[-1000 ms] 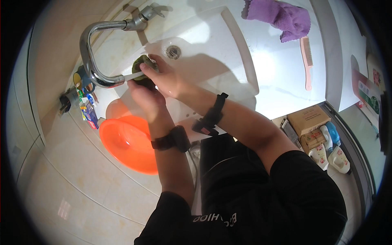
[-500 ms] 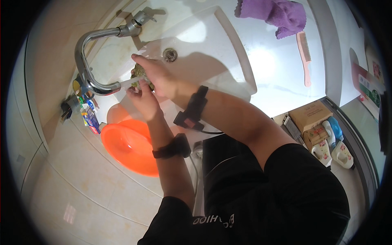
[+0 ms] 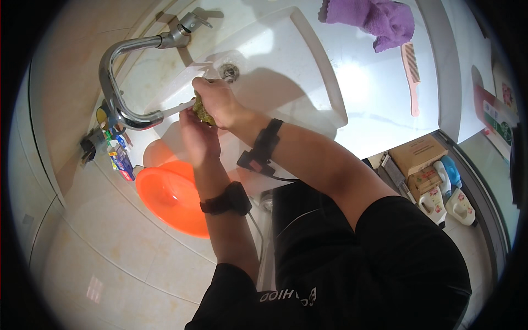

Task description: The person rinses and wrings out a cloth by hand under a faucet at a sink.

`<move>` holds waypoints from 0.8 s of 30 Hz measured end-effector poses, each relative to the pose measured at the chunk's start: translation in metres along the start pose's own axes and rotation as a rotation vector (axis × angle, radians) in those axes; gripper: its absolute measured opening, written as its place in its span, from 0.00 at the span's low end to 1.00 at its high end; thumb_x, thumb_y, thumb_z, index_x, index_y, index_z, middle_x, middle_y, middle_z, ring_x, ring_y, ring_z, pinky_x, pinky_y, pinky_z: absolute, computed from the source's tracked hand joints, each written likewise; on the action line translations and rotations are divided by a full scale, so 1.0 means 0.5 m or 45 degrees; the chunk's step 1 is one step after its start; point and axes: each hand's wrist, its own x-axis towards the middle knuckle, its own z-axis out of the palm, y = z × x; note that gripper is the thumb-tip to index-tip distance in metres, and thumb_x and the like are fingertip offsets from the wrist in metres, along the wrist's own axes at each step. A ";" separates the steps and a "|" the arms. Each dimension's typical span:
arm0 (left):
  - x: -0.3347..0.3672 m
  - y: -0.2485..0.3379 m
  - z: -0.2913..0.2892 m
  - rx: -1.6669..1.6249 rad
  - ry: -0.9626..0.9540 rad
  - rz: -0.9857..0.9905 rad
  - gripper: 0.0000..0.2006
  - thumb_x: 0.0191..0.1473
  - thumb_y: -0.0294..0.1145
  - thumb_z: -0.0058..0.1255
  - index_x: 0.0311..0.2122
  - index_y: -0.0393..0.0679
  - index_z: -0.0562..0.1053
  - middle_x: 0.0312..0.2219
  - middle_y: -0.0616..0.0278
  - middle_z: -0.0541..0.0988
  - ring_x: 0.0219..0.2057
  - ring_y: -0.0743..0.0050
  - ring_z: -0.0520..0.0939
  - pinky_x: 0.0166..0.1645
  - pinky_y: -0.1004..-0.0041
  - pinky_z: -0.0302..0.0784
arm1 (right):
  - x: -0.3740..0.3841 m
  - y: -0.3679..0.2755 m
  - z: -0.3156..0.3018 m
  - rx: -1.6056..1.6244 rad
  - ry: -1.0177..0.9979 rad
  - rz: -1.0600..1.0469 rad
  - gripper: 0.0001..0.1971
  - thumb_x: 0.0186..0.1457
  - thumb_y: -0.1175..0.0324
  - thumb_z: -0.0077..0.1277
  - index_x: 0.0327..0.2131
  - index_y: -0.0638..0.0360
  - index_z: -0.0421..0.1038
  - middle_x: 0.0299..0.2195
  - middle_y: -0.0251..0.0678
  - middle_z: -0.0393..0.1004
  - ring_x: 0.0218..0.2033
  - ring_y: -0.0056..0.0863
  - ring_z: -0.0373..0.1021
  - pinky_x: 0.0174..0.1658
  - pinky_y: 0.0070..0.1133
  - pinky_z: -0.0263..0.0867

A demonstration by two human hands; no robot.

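Note:
A rough, knobbly olive-green lump (image 3: pixel 203 111) is held between my two hands over the white sink basin (image 3: pixel 316 60); its exact kind I cannot make out. My right hand (image 3: pixel 219 101) wraps over its upper right side, the thumb toward the tap. From below and left, my left hand (image 3: pixel 198 136) closes against it, with most of the fingers hidden. Out of the curved chrome tap (image 3: pixel 114 91) a stream of water (image 3: pixel 179 108) runs onto the lump and the fingers. The drain (image 3: pixel 229 72) lies just beyond my right hand.
An orange basin (image 3: pixel 170 198) sits low at the left, partly behind my left forearm. Small boxes (image 3: pixel 121 159) stand near the tap. A purple towel (image 3: pixel 379 22) and a pink comb (image 3: pixel 410 77) lie on the right counter. Bottles (image 3: pixel 434 203) and a cardboard box (image 3: pixel 417 155) are below.
My right hand has curled more tightly round the lump and shifted slightly right. The left hand has turned and come up against it. Both hands and the lump sit slightly farther from the spout.

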 end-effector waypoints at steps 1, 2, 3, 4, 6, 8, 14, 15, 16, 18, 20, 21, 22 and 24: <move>0.005 -0.012 -0.001 -0.080 -0.022 0.010 0.24 0.69 0.49 0.36 0.59 0.43 0.67 0.52 0.60 0.76 0.54 0.66 0.77 0.61 0.56 0.69 | -0.006 -0.005 -0.002 -0.185 -0.035 -0.027 0.15 0.59 0.62 0.53 0.28 0.68 0.74 0.25 0.34 0.72 0.25 0.24 0.69 0.30 0.27 0.67; 0.011 -0.022 -0.001 -0.160 -0.044 0.020 0.24 0.70 0.49 0.34 0.58 0.42 0.67 0.52 0.59 0.76 0.54 0.66 0.77 0.62 0.55 0.69 | -0.012 -0.010 -0.005 -0.370 -0.072 -0.055 0.15 0.61 0.62 0.53 0.32 0.68 0.76 0.28 0.33 0.74 0.28 0.23 0.71 0.34 0.25 0.68; 0.018 -0.032 -0.005 -0.163 -0.036 0.021 0.24 0.70 0.49 0.34 0.58 0.42 0.67 0.52 0.59 0.76 0.54 0.66 0.77 0.62 0.55 0.69 | -0.026 -0.019 -0.004 -0.374 -0.075 -0.047 0.15 0.61 0.62 0.53 0.32 0.68 0.76 0.28 0.33 0.74 0.28 0.23 0.71 0.34 0.25 0.68; 0.025 -0.038 -0.005 -0.233 -0.011 0.036 0.24 0.70 0.50 0.33 0.58 0.42 0.68 0.52 0.57 0.76 0.54 0.63 0.77 0.62 0.55 0.69 | -0.042 -0.031 -0.002 -0.485 -0.112 -0.038 0.16 0.61 0.61 0.52 0.32 0.68 0.76 0.29 0.34 0.75 0.30 0.23 0.71 0.36 0.24 0.69; 0.041 -0.043 0.004 -0.306 0.000 0.043 0.24 0.70 0.50 0.33 0.57 0.41 0.68 0.53 0.55 0.76 0.55 0.60 0.76 0.63 0.54 0.70 | -0.058 -0.034 -0.003 -0.597 -0.138 -0.042 0.17 0.62 0.59 0.52 0.33 0.68 0.77 0.30 0.35 0.77 0.32 0.23 0.72 0.38 0.24 0.69; 0.063 -0.033 0.016 -0.309 -0.093 0.002 0.25 0.69 0.51 0.33 0.56 0.41 0.69 0.53 0.53 0.76 0.55 0.56 0.76 0.63 0.55 0.69 | -0.052 -0.014 -0.018 -0.717 -0.138 -0.432 0.21 0.59 0.54 0.51 0.27 0.66 0.77 0.27 0.44 0.79 0.30 0.38 0.76 0.40 0.32 0.71; 0.042 0.020 0.052 -0.711 -0.634 -0.187 0.28 0.68 0.53 0.36 0.57 0.36 0.68 0.53 0.50 0.76 0.56 0.53 0.75 0.65 0.55 0.66 | -0.053 -0.032 -0.046 -1.785 -0.028 -1.109 0.23 0.61 0.51 0.49 0.56 0.48 0.73 0.57 0.36 0.71 0.59 0.47 0.65 0.62 0.46 0.54; 0.045 0.020 0.055 -0.692 -0.566 -0.175 0.26 0.68 0.51 0.38 0.58 0.39 0.69 0.54 0.50 0.75 0.56 0.53 0.75 0.64 0.55 0.68 | -0.048 -0.034 -0.044 -1.864 0.087 -1.374 0.24 0.60 0.50 0.49 0.56 0.49 0.73 0.57 0.37 0.72 0.59 0.47 0.65 0.61 0.47 0.55; 0.045 0.019 0.058 -0.672 -0.498 -0.163 0.24 0.67 0.49 0.41 0.59 0.41 0.69 0.55 0.50 0.75 0.56 0.53 0.75 0.64 0.55 0.69 | -0.046 -0.035 -0.042 -1.931 0.208 -1.640 0.25 0.60 0.50 0.49 0.56 0.49 0.73 0.57 0.38 0.72 0.60 0.47 0.65 0.61 0.47 0.56; 0.030 0.019 0.059 -0.578 -0.372 -0.135 0.23 0.68 0.48 0.40 0.58 0.40 0.69 0.53 0.50 0.76 0.56 0.54 0.75 0.63 0.56 0.70 | -0.049 -0.035 -0.042 -1.968 0.162 -1.585 0.25 0.60 0.49 0.49 0.57 0.50 0.72 0.57 0.40 0.72 0.59 0.48 0.66 0.60 0.47 0.58; 0.022 0.012 0.071 -0.486 -0.251 -0.103 0.22 0.68 0.46 0.39 0.57 0.39 0.69 0.52 0.51 0.76 0.56 0.54 0.75 0.63 0.57 0.70 | -0.050 -0.044 -0.050 -2.004 0.115 -1.533 0.26 0.61 0.49 0.49 0.57 0.51 0.71 0.56 0.41 0.72 0.59 0.48 0.67 0.59 0.46 0.60; 0.017 0.005 0.061 -0.415 -0.198 -0.064 0.21 0.68 0.43 0.40 0.57 0.40 0.69 0.50 0.53 0.77 0.53 0.57 0.77 0.59 0.59 0.73 | -0.064 -0.051 -0.051 -1.994 -0.024 -1.344 0.26 0.61 0.49 0.49 0.58 0.52 0.71 0.56 0.43 0.72 0.57 0.48 0.69 0.57 0.45 0.63; 0.013 -0.001 0.052 -0.343 -0.144 -0.027 0.19 0.67 0.40 0.41 0.57 0.41 0.69 0.47 0.55 0.78 0.50 0.59 0.79 0.55 0.62 0.77 | -0.075 -0.057 -0.051 -1.974 -0.159 -1.154 0.27 0.61 0.49 0.49 0.58 0.53 0.70 0.56 0.45 0.72 0.55 0.49 0.71 0.55 0.45 0.66; 0.026 -0.008 0.046 -0.242 -0.117 0.020 0.18 0.67 0.40 0.42 0.57 0.42 0.69 0.46 0.56 0.78 0.48 0.61 0.79 0.53 0.63 0.78 | -0.078 -0.055 -0.057 -1.912 -0.195 -1.130 0.27 0.61 0.49 0.49 0.58 0.55 0.70 0.54 0.46 0.73 0.52 0.49 0.73 0.53 0.44 0.68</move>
